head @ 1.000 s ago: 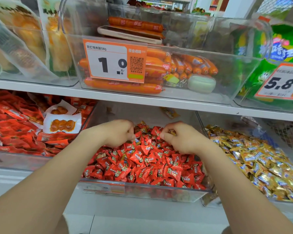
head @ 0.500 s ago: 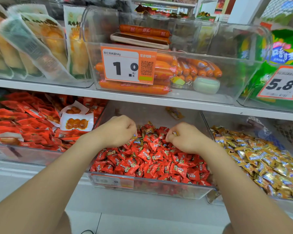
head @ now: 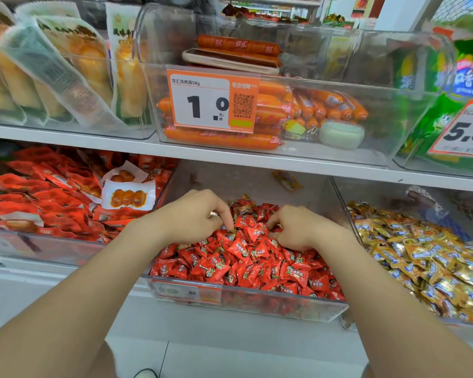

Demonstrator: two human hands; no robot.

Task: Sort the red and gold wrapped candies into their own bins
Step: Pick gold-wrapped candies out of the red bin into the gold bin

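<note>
My left grip (head: 195,215), right grip (head: 298,231) curled into red candies (head: 241,249); clamped or not, cannot tell. Stray gold candy (head: 242,209): light, slippery; pinch crimped wrapper end.

**A snack shop's self-service shelves**

White shelving (head: 230,156) carries rows of clear plastic bins (head: 393,118) of packaged food. Straight above the left hand (head: 194,214) and right hand (head: 298,229), an orange price tag (head: 212,100) reading 1.0, with a QR code, fronts a bin of sausages (head: 221,140). Up to their right another tag (head: 462,132) reads 5.8. Loose wrapped candies (head: 257,268) fill the bin under them.
</note>
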